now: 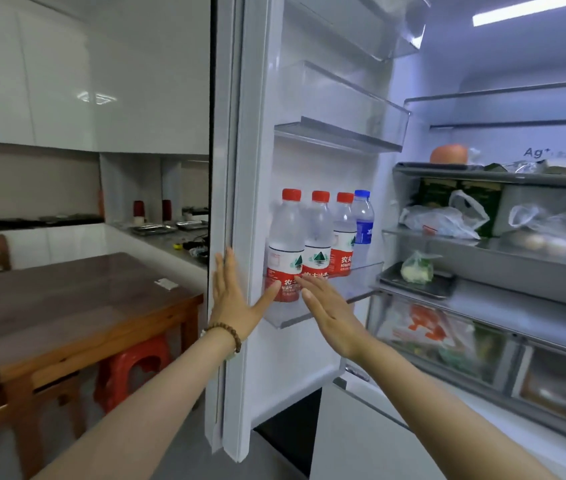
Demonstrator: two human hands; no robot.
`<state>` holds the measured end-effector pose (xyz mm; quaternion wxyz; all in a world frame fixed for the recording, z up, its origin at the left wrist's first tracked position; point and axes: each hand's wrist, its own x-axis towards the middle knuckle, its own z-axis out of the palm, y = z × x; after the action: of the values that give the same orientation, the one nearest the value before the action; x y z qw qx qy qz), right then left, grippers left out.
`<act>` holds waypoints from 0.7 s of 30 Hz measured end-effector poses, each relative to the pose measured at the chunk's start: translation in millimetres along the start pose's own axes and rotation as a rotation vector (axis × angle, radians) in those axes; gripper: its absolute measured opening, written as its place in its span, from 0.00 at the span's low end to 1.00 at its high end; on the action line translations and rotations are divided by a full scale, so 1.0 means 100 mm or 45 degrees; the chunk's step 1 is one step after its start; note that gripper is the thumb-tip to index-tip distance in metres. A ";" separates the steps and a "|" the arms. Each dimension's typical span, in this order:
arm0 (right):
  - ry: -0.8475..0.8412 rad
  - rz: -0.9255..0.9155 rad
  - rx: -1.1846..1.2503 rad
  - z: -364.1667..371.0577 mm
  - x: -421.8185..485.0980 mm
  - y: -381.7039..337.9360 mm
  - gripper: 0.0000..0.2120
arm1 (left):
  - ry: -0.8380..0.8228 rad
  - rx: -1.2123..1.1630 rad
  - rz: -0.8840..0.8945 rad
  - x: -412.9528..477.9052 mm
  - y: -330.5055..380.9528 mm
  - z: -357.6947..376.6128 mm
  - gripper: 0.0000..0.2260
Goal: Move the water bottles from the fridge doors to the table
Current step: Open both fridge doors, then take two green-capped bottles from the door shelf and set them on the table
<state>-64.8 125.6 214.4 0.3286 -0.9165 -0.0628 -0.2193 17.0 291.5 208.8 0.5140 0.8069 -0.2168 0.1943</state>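
The left fridge door (250, 168) stands open. Its lower clear bin (354, 289) holds a row of water bottles: three with red caps and red labels (286, 237) (318, 237) (343, 237), and one with a blue cap (364, 223) at the far end. My left hand (236, 303) is flat and open against the door's edge, its thumb by the nearest bottle. My right hand (330, 310) is open with fingers stretched, its fingertips at the nearest bottle's label. Neither hand holds anything. The wooden table (77, 303) stands to the left.
A red plastic stool (132, 365) sits under the table; a small white item (166, 283) lies on top. Fridge shelves (496, 237) on the right hold bagged food and an orange fruit (447, 154). Upper door bins (350, 109) hold nothing. A counter (167, 233) carries metal trays.
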 end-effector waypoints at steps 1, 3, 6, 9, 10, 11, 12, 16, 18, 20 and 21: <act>0.000 -0.003 -0.009 0.04 0.06 -0.02 0.26 | 0.007 -0.038 -0.026 0.05 -0.03 -0.03 0.49; -0.018 -0.007 -0.019 0.10 0.15 -0.05 0.26 | 0.016 -0.093 -0.060 0.14 -0.07 -0.08 0.48; -0.045 -0.014 -0.024 0.15 0.23 -0.12 0.25 | -0.024 -0.126 -0.069 0.21 -0.13 -0.15 0.47; -0.115 0.014 -0.041 0.12 0.23 -0.20 0.26 | -0.054 -0.080 -0.124 0.26 -0.13 -0.20 0.44; -0.150 0.012 -0.081 0.08 0.19 -0.21 0.26 | -0.003 0.017 -0.132 0.26 -0.09 -0.21 0.42; -0.175 0.004 -0.135 0.00 0.13 -0.21 0.26 | 0.090 0.119 -0.125 0.24 -0.02 -0.20 0.39; -0.176 -0.001 -0.186 -0.12 0.04 -0.20 0.27 | 0.194 0.164 -0.104 0.20 0.07 -0.19 0.38; -0.040 0.073 -0.319 -0.91 -0.47 -0.18 0.31 | 0.215 0.108 0.195 -0.01 0.68 0.01 0.35; 0.048 0.116 -0.428 -1.39 -0.82 -0.19 0.32 | 0.094 0.079 0.327 -0.17 1.04 0.20 0.32; 0.132 0.132 -0.568 -1.87 -1.23 -0.22 0.29 | -0.052 0.025 0.423 -0.38 1.40 0.43 0.30; 0.160 0.149 -0.629 -2.11 -1.46 -0.26 0.29 | -0.122 0.014 0.463 -0.49 1.58 0.54 0.30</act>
<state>-277.8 16.9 309.5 0.1102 -0.9556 0.0662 -0.2650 -105.6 189.7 278.6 0.4552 0.7655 -0.3822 0.2463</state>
